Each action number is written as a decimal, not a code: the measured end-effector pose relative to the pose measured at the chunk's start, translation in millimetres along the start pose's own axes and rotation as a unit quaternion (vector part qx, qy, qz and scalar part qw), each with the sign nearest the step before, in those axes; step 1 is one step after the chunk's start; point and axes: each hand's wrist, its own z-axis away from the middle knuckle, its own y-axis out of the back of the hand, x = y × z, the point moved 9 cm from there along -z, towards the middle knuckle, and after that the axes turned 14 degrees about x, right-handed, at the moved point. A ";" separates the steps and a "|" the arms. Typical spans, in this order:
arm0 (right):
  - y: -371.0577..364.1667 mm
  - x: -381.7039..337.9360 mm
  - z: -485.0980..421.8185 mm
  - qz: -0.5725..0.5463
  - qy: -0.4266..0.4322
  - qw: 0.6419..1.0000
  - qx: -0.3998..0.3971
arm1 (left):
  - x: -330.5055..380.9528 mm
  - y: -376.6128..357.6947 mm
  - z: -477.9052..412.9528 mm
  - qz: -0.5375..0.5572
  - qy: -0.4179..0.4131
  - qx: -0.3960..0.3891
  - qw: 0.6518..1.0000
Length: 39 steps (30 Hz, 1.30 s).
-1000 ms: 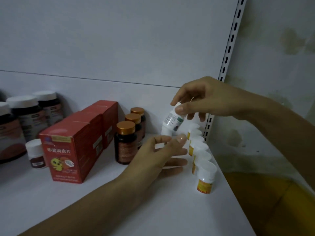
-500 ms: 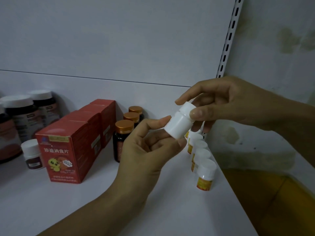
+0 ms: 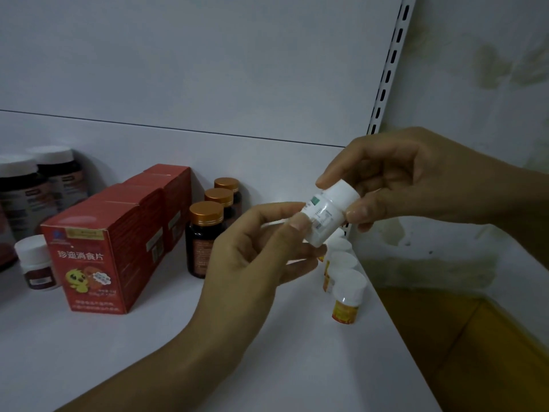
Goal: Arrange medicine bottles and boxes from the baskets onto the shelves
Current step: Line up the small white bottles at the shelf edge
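Already the shelf [image 3: 142, 361] carries a good deal: from the left, dark white-capped jars [image 3: 26, 188], a small white-capped bottle [image 3: 37, 263], a file of red boxes [image 3: 98, 254] and three gold-capped amber bottles [image 3: 205, 236]. Further right, the left hand [image 3: 252, 260] pinches the lower body of a white medicine bottle [image 3: 328, 217] while the right hand [image 3: 416, 179] grips its cap with curled fingers [image 3: 361, 210], so it hangs tilted above the shelf, not yet set down. Beneath it a file of small yellow-labelled bottles [image 3: 347, 295] lines the shelf's right edge; no basket shows, so how much is left cannot be told.
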 end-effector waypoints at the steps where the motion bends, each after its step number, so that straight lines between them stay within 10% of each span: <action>1: 0.5 0.3 0.7 0.002 0.003 1.000 0.000 | -2.6 0.2 -0.7 0.004 0.014 -0.001 1.000; 18: 1.9 15.5 -1.7 0.002 -0.043 0.998 0.042 | 6.3 13.6 -2.4 -0.063 -0.151 0.059 0.985; 26: -53.6 53.3 -35.2 0.344 -0.014 0.939 0.003 | -45.8 25.9 -13.9 -0.224 0.023 0.057 0.973; 39: -66.4 78.2 -54.6 0.391 -0.008 0.920 -0.014 | -61.2 22.2 -14.9 -0.277 0.077 0.005 0.958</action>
